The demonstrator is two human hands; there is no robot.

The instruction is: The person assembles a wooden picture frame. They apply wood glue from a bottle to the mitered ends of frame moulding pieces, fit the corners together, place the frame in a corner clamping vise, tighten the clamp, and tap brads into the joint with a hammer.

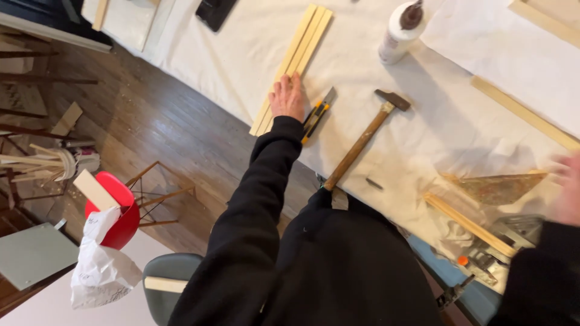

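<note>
My left hand (287, 96) lies flat, fingers together, on a bundle of pale wooden strips (300, 45) that runs diagonally across the white-covered table (241, 54). Just right of that hand lies a yellow-and-black utility knife (318, 115). A hammer (367, 136) with a wooden handle rests further right, head pointing away from me. My right hand (568, 190) is blurred at the right edge, above a clear plastic bag (492, 188) and a thin wooden strip (468, 223); it holds nothing that I can see.
A white glue bottle (400, 30) stands at the back. Long wooden battens (522, 111) lie at the right. A dark flat object (215, 12) sits at the far edge. Left of the table are a wooden floor, a red bucket (121, 208) and crumpled white paper (99, 265).
</note>
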